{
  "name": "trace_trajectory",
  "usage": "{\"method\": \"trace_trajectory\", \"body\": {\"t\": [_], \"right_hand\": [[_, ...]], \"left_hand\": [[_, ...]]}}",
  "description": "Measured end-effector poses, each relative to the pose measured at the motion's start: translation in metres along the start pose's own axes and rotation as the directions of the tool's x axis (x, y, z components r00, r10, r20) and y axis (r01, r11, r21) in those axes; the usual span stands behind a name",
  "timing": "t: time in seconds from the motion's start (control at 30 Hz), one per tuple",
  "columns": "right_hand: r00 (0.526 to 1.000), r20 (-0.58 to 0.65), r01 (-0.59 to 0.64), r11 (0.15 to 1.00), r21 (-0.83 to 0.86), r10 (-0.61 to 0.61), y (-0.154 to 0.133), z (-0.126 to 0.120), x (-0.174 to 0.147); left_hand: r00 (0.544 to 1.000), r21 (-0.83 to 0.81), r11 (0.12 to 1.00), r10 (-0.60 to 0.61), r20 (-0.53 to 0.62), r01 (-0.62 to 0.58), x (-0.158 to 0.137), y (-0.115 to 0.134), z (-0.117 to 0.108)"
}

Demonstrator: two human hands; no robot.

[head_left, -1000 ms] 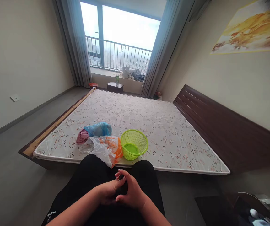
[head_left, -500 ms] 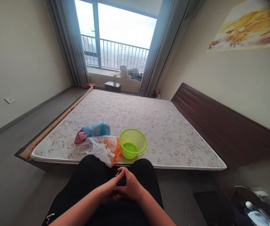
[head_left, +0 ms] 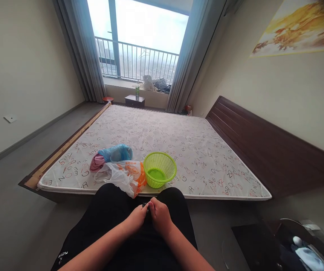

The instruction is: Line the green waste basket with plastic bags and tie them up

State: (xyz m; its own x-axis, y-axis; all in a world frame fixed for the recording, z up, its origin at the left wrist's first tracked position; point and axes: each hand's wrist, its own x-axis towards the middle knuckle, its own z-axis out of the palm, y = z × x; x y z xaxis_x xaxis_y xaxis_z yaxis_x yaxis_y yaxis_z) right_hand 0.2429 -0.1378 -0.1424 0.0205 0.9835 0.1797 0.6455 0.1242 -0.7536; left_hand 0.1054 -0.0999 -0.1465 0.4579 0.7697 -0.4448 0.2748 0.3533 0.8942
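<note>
My left hand [head_left: 136,217] and my right hand [head_left: 161,216] meet above my lap, fingers curled. A small black object [head_left: 145,205] shows between them, mostly covered by the fingers, so its kind cannot be made out. Just beyond my knees, a green plastic basket [head_left: 156,184] stands upright on the mattress [head_left: 162,128], with nothing visible inside. Touching its left side is a crumpled white and orange plastic bag [head_left: 122,177]. Behind that bag lie a blue plastic bag [head_left: 116,153] and a pink cloth [head_left: 97,162].
A dark wooden headboard [head_left: 246,133] runs along the right, and a bare bed rail [head_left: 71,143] along the left. Beyond the bed stands a small dark table [head_left: 135,101] with a green bottle [head_left: 137,92]. Dark furniture holding various items [head_left: 306,252] is at lower right.
My hands have shifted from overlapping fingers to curled side by side, covering more of the black object. The view has tipped slightly; the basket and bags stay put.
</note>
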Motion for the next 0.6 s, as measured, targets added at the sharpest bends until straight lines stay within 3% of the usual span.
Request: {"method": "trace_trajectory", "body": {"t": [0.1, 0.2, 0.3, 0.4, 0.47, 0.53, 0.6], "right_hand": [[0.995, -0.009, -0.097, 0.991, 0.09, 0.098, 0.002, 0.008, 0.002], [0.976, -0.032, -0.2, 0.949, 0.243, 0.214, 0.004, 0.017, 0.008], [0.949, -0.023, -0.282, 0.88, 0.383, 0.314, 0.004, 0.023, 0.016], [0.921, 0.029, -0.345, 0.778, 0.525, 0.389, 0.007, 0.027, 0.023], [0.893, 0.074, -0.379, 0.652, 0.656, 0.445, 0.012, 0.03, 0.025], [0.853, 0.151, -0.406, 0.455, 0.792, 0.5, 0.019, 0.032, 0.023], [0.803, 0.246, -0.432, 0.245, 0.868, 0.542, 0.028, 0.032, 0.019]], "left_hand": [[0.994, 0.108, 0.988, 0.113, -0.013, -0.111, -0.004, 0.006, -0.005], [0.986, 0.279, 0.949, 0.163, -0.036, -0.147, -0.006, 0.01, -0.009], [0.979, 0.406, 0.898, 0.2, -0.034, -0.169, -0.008, 0.014, -0.012], [0.975, 0.426, 0.885, 0.222, -0.028, -0.189, -0.004, 0.016, -0.016], [0.972, 0.416, 0.886, 0.233, -0.017, -0.205, 0.005, 0.016, -0.023], [0.967, 0.414, 0.885, 0.252, -0.041, -0.213, 0.021, 0.015, -0.039], [0.942, 0.45, 0.869, 0.299, -0.151, -0.204, 0.04, 0.012, -0.066]]}}
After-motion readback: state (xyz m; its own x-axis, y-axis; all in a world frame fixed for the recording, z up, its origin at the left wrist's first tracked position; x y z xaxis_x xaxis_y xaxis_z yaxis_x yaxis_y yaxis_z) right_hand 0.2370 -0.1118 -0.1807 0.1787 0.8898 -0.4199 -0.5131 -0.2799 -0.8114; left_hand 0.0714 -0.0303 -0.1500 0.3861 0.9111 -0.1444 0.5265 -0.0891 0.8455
